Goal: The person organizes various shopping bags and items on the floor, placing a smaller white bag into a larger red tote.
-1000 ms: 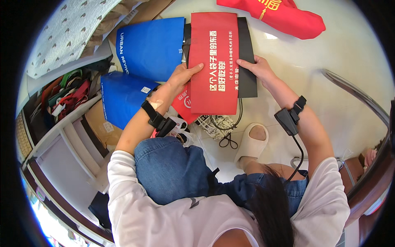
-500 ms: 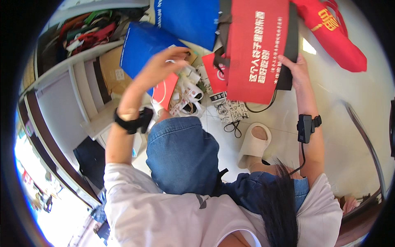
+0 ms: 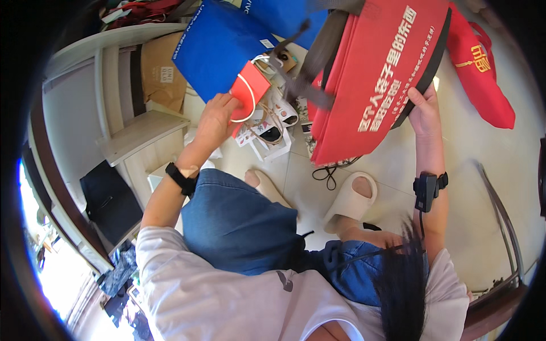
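My right hand (image 3: 425, 111) is closed on the right edge of a large red tote bag (image 3: 375, 91). Its thumb lies on the front, and white lettering and dark grey straps (image 3: 318, 62) show on the bag. My left hand (image 3: 219, 116) has its fingers curled round the edge of a small orange-red paper bag (image 3: 250, 85) with a white cord handle. The fingertips are partly hidden behind that bag. Beneath it lie white paper bags (image 3: 273, 133) with twisted handles. A blue shopping bag (image 3: 222, 51) stands just beyond my left hand.
At the left are a pale shelf unit (image 3: 145, 133), a brown paper bag (image 3: 165, 71) and a black flat item (image 3: 111, 193). Another red bag (image 3: 483, 79) lies on the tiled floor at right, near a bent metal tube frame (image 3: 503, 219). My slippered foot (image 3: 352, 196) is below the tote.
My left hand has come down from above the blue bag onto the orange-red paper bag. The red tote in my right hand has tilted, its lower end swinging left.
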